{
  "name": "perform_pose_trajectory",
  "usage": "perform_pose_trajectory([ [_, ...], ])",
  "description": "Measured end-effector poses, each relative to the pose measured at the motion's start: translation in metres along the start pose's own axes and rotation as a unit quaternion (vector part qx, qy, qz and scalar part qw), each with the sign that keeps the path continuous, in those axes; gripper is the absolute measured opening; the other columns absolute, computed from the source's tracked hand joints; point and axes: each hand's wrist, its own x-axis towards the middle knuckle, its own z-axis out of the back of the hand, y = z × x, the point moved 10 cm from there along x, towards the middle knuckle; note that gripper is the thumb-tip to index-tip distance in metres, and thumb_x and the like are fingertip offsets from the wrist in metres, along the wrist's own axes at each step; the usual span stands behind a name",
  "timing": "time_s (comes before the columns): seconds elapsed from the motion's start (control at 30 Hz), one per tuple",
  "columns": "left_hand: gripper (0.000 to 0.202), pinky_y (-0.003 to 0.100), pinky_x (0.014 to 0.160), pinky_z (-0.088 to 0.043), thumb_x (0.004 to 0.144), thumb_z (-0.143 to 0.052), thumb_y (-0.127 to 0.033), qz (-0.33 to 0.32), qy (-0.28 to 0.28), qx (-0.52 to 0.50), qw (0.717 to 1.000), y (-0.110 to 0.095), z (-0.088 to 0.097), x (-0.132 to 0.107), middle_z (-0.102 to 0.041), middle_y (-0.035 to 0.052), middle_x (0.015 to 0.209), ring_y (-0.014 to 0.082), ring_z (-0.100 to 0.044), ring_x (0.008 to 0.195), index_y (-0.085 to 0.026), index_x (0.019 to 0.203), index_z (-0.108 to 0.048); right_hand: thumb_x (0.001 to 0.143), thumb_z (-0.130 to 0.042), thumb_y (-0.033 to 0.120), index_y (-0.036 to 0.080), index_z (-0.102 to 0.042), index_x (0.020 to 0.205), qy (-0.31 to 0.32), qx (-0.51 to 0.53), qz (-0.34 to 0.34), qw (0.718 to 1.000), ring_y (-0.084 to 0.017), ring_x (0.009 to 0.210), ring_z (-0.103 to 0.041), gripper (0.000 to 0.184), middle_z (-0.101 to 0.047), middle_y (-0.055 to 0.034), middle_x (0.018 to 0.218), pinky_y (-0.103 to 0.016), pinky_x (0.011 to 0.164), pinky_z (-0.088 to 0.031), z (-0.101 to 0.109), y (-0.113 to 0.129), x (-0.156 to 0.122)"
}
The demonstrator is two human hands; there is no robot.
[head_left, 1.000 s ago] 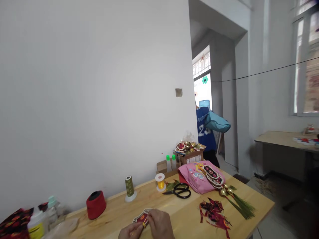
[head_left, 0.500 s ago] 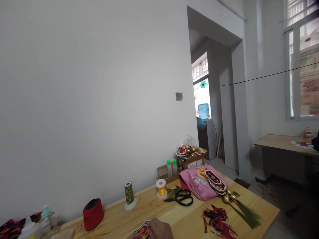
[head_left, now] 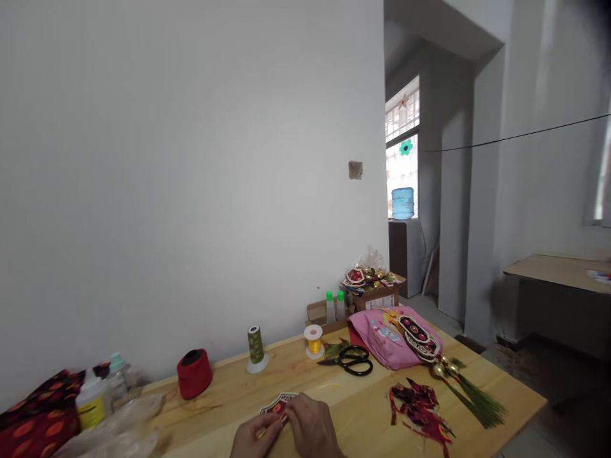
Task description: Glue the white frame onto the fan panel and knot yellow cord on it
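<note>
At the bottom centre, a small dark red fabric patch (head_left: 274, 405) with a pale patterned border is between my two hands. My left hand (head_left: 256, 436) pinches its near edge, with a bit of yellow thread at the fingers. From the right, my right hand (head_left: 312, 425) is closed on the patch, its fingertips close to those of the left. The fingers cover much of the patch. Beyond my hands stands a spool of yellow thread (head_left: 314, 344), and a strand of yellow thread (head_left: 330, 385) lies on the wood. Black-handled scissors (head_left: 353, 360) rest beside the spool.
On the wooden table (head_left: 229, 423) stand a red thread cone (head_left: 194, 374) and a green thread spool (head_left: 255, 346). Bottles (head_left: 91, 402) and dark red cloth (head_left: 42, 423) are left. Right are fabric scraps (head_left: 420, 410), a pink embroidered cloth (head_left: 382, 337), a green tassel (head_left: 484, 401) and a filled carton (head_left: 375, 296).
The view has tilted down and turned left, so more of the table and both hands shows. My hands remain together on the patch.
</note>
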Motion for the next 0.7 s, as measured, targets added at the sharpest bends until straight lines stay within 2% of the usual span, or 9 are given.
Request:
perform_pose_trajectory([
  [0.1,0.029,0.030,0.072,-0.044,0.062,-0.055,-0.042,-0.016,-0.013,0.022,1.000,-0.014,0.000,-0.006,-0.069,0.0048,0.073,0.0222,-0.060,0.073,-0.017,0.067,-0.068,0.078,-0.035,0.017,0.022,-0.050,0.075,0.019,0.010,0.015,1.000,-0.013,0.061,-0.057,0.016,-0.060,0.0006,0.070,-0.021,0.052,-0.036,0.003,0.006,-0.002],
  [0.17,0.027,0.030,0.072,-0.044,0.062,-0.056,-0.040,-0.008,-0.019,0.014,1.000,-0.015,-0.001,-0.007,-0.069,0.0044,0.073,0.0214,-0.059,0.073,-0.017,0.068,-0.067,0.079,-0.034,0.018,0.021,-0.051,0.075,0.022,0.015,0.026,0.999,-0.014,0.061,-0.057,0.017,-0.060,0.0001,0.069,-0.021,0.051,-0.035,0.006,0.008,-0.003],
  [0.43,0.031,0.029,0.072,-0.043,0.060,-0.058,-0.042,0.011,0.002,-0.021,1.000,-0.007,-0.005,-0.010,-0.068,0.0069,0.077,0.0205,-0.059,0.074,-0.014,0.071,-0.067,0.079,-0.038,0.018,0.021,-0.053,0.079,0.029,0.015,-0.038,0.999,-0.013,0.063,-0.057,0.015,-0.061,0.0002,0.073,-0.021,0.052,-0.035,0.007,-0.006,0.000],
  [0.7,0.035,0.028,0.066,-0.044,0.059,-0.058,-0.045,0.030,0.004,-0.029,0.999,0.000,-0.003,-0.009,-0.069,0.0065,0.072,0.0188,-0.059,0.067,-0.014,0.071,-0.067,0.080,-0.039,0.020,0.022,-0.054,0.077,0.048,0.009,-0.057,0.997,-0.013,0.062,-0.057,0.015,-0.062,0.0012,0.072,-0.021,0.052,-0.034,0.001,-0.011,0.001],
])
